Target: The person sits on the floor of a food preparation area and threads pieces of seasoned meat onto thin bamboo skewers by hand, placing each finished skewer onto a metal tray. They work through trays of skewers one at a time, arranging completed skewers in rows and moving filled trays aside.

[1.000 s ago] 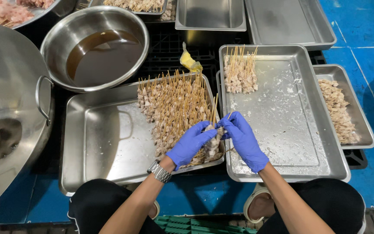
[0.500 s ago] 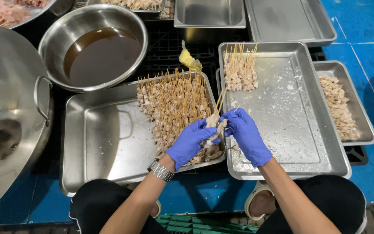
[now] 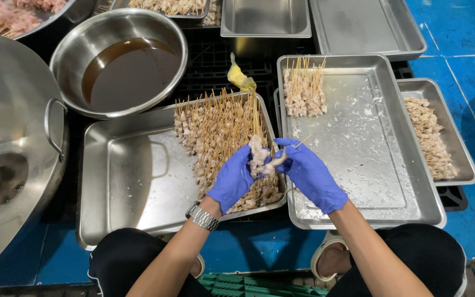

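Note:
Both of my hands wear blue gloves. My left hand [image 3: 233, 179] and my right hand [image 3: 310, 173] together grip one meat skewer [image 3: 263, 158]; pale meat bunches between the fingers and the stick's tip pokes out to the right. The hands hover over the seam between two steel trays. The left tray [image 3: 130, 181] holds a heap of raw meat skewers [image 3: 221, 137]. The right tray [image 3: 369, 154] holds a small bunch of skewers [image 3: 304, 91] at its far end. A metal watch sits on my left wrist.
A steel bowl of brown liquid [image 3: 121, 63] stands at the back left, a big steel pot [image 3: 12, 143] at the far left. A narrow tray of meat pieces [image 3: 432, 137] lies at the right. Empty steel pans [image 3: 358, 25] stand behind. A yellow rag [image 3: 239, 77] lies between trays.
The hands have lifted the skewer a little and the meat is now bunched up between the fingers, with the stick's tip showing at the right.

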Demonstrator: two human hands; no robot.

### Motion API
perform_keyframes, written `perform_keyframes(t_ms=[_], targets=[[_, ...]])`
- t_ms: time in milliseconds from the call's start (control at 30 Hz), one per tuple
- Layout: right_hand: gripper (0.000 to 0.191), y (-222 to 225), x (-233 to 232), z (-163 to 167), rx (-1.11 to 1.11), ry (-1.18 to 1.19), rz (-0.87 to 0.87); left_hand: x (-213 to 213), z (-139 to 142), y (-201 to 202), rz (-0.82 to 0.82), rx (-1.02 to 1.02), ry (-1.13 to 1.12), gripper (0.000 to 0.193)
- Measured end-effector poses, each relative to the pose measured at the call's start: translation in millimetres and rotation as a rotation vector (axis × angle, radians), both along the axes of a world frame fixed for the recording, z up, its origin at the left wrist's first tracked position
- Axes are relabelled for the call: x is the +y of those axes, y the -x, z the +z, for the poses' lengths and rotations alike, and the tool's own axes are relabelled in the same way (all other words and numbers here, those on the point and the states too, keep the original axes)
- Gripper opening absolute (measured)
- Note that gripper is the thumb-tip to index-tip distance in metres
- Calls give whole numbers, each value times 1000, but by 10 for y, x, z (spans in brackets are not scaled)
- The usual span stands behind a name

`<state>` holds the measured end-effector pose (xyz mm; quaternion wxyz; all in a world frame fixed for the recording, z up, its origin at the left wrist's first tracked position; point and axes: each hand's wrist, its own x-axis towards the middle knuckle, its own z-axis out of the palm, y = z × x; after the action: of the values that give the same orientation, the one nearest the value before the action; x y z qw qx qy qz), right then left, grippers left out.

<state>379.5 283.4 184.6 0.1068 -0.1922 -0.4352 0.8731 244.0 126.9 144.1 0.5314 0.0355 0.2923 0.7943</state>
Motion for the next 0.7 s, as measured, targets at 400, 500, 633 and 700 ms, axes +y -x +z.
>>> perform_keyframes(t_ms=[400, 500, 633, 700], targets=[[25, -9, -143, -42, -320, -375, -71, -11, -74, -88, -18, 544, 213, 38], [21, -23, -130, 0, -304, -386, -44, -30, -49, -100, -10, 621, 237, 41], [23, -48, -102, 21, -222, -391, -9, -38, -30, -129, -19, 602, 168, 44], [26, -58, -90, 16, -249, -398, 5, -34, -47, -142, -30, 618, 191, 44]])
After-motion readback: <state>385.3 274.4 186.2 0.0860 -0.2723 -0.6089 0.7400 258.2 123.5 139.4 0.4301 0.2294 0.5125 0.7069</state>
